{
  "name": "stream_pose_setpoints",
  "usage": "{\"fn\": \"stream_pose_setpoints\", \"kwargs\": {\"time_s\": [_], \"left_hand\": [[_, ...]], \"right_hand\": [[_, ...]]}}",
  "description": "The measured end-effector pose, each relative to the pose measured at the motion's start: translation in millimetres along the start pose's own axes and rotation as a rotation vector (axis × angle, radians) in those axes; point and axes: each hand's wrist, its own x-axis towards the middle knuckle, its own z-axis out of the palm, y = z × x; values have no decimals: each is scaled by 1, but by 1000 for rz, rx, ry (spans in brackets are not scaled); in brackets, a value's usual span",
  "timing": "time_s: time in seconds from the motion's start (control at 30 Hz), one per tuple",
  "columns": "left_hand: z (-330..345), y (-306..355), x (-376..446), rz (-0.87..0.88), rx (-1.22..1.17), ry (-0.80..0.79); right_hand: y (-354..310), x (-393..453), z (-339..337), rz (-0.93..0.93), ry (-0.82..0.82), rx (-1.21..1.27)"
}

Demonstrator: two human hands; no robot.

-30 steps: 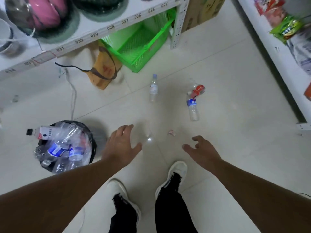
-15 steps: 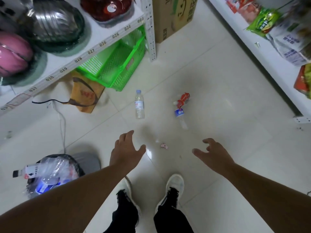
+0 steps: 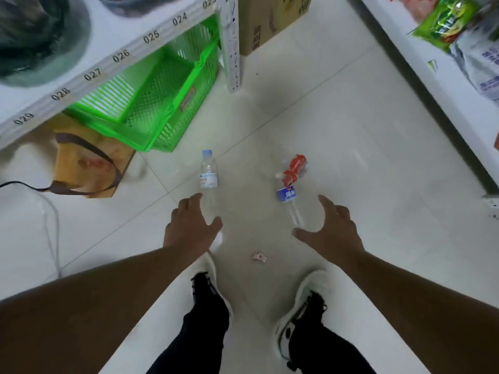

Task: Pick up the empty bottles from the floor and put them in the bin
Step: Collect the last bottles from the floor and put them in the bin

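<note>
Three clear bottles lie on the white tiled floor. One with a pale blue cap and white label (image 3: pixel 208 174) lies just beyond my left hand (image 3: pixel 190 225), whose spread fingers hover at its base. A bottle with a blue label (image 3: pixel 289 203) lies beside my right hand (image 3: pixel 330 230), which is open with thumb and fingers apart, empty. A crumpled bottle with a red label (image 3: pixel 294 168) touches the blue-label bottle's far end. The bin is out of view.
A green plastic basket (image 3: pixel 151 103) and a brown bag (image 3: pixel 89 160) sit under the numbered white shelf (image 3: pixel 113 60) at left. A cardboard box (image 3: pixel 267 20) stands behind. A stocked shelf (image 3: pixel 445 63) lines the right. A small pink scrap (image 3: pixel 259 256) lies by my shoes.
I have stepped forward: the bottles now lie right at my hands, and the black bin full of bottles has slipped out of view at lower left. Both hands stay open.
</note>
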Motion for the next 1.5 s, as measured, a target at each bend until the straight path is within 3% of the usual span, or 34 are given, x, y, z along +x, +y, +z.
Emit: {"fn": "stream_pose_setpoints", "kwargs": {"time_s": [0.23, 0.53, 0.63, 0.8, 1.17, 1.5], "left_hand": [[56, -13, 98, -37, -7, 66], [132, -27, 200, 15, -53, 316], [155, -33, 216, -30, -74, 275], [155, -23, 208, -117, -146, 294], [28, 13, 64, 8, -180, 226], [-34, 9, -52, -69, -10, 13]], "right_hand": [[-15, 128, 50, -83, 59, -159], [0, 254, 122, -110, 46, -205], [12, 267, 149, -126, 110, -168], [16, 244, 143, -184, 158, -122], [-25, 93, 23, -122, 138, -66], [-8, -19, -2, -88, 95, 7]]}}
